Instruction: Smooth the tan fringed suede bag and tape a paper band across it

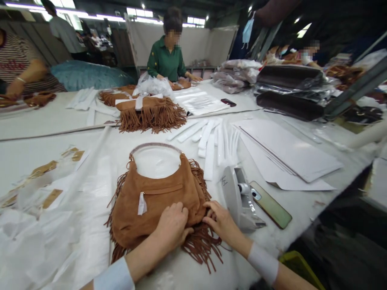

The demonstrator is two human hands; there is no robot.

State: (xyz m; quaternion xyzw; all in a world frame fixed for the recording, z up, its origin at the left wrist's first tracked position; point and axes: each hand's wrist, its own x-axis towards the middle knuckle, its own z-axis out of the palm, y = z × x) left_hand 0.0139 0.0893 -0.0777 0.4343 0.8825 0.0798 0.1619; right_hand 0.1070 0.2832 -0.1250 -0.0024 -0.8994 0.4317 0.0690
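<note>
A brown suede handbag lies on the white table, its curved handle pointing away from me. Long fringe spreads from its sides and lower right. White wrapping covers the zipper pull on its front. My left hand grips the bag's lower right, fingers bent over the suede and thumb near the lower edge. At the right edge, my right hand has its thumb and fingers closed on the side of the bag by the fringe; the exact spot pinched is partly hidden.
Right of the bag stand a grey tape dispenser and a phone. White strips and card sheets lie behind. Clear plastic and paper cover the left. Across the table, a person in green works near another fringed bag.
</note>
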